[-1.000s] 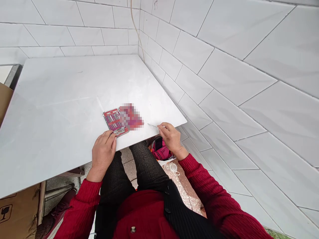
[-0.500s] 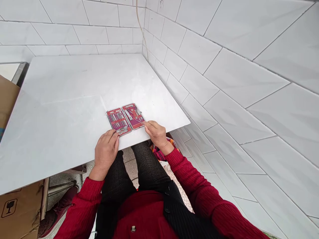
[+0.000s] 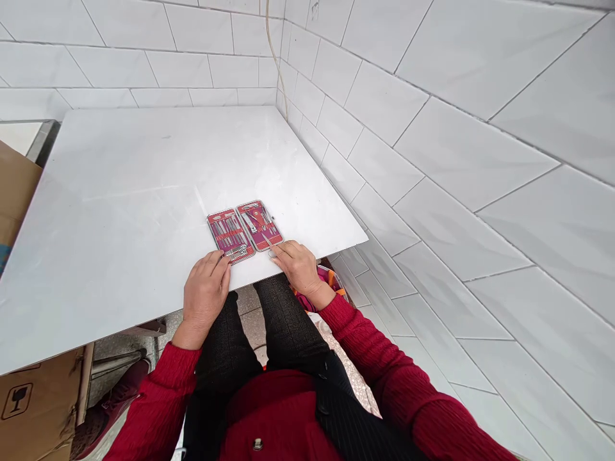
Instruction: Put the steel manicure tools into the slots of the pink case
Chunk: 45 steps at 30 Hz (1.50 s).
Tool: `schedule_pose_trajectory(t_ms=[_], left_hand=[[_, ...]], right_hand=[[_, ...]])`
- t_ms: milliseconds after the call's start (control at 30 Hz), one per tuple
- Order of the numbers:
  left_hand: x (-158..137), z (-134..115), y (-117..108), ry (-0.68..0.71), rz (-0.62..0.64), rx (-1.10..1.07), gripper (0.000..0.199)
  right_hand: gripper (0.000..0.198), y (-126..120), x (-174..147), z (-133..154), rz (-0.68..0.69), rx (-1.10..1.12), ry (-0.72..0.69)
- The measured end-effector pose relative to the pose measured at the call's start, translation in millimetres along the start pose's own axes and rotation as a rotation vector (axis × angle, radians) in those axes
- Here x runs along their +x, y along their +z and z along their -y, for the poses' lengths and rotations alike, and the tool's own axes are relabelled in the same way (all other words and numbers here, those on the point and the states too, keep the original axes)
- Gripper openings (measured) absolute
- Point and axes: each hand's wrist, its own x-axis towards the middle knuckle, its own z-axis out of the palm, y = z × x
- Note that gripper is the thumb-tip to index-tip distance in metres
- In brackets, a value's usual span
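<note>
An open manicure set case (image 3: pixel 262 246) with a red and purple lining lies flat near the table's front edge. Its left half holds several slim metal tools in a row, with nail pliers (image 3: pixel 235 251) along the bottom. Nail clippers (image 3: pixel 250 222) sit in the right half. My left hand (image 3: pixel 206 285) pinches the case's lower left corner. My right hand (image 3: pixel 298 266), just off the lower right corner, has its fingertips closed on what look like small scissors (image 3: pixel 271 253). A ring handle shows beside the fingers, and the pointed end reaches over the right half.
The white table (image 3: pixel 129 243) runs back to tiled walls (image 3: pixel 408 128), one close on the right. A thin cable (image 3: pixel 273 51) hangs in the corner. Cardboard boxes (image 3: pixel 43 403) stand at the left, below and beside the table. A colourful bag (image 3: pixel 331 278) is under the right edge.
My right hand has moved slightly down and left, turning the small scissors so that a ring handle now shows. My left hand stays on the case corner.
</note>
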Motion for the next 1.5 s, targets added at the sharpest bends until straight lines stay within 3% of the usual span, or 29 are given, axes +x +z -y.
schedule_pose_trajectory(t_ms=[167, 667, 933, 1500], left_hand=[[0, 1, 0, -0.007, 0.002, -0.022, 0.03], [-1, 1, 0, -0.007, 0.011, -0.031, 0.031], [1, -1, -2, -0.012, 0.012, -0.036, 0.03], [-1, 1, 0, 0.006, -0.004, -0.019, 0.028]], right_hand=[[0.035, -3, 2, 3, -0.01, 0.05, -0.037], [0.025, 7, 15, 6, -0.116, 0.304, 0.152], [0.016, 14, 34, 1, -0.073, 0.399, 0.219], [0.021, 22, 44, -3, -0.088, 0.403, 0.232]])
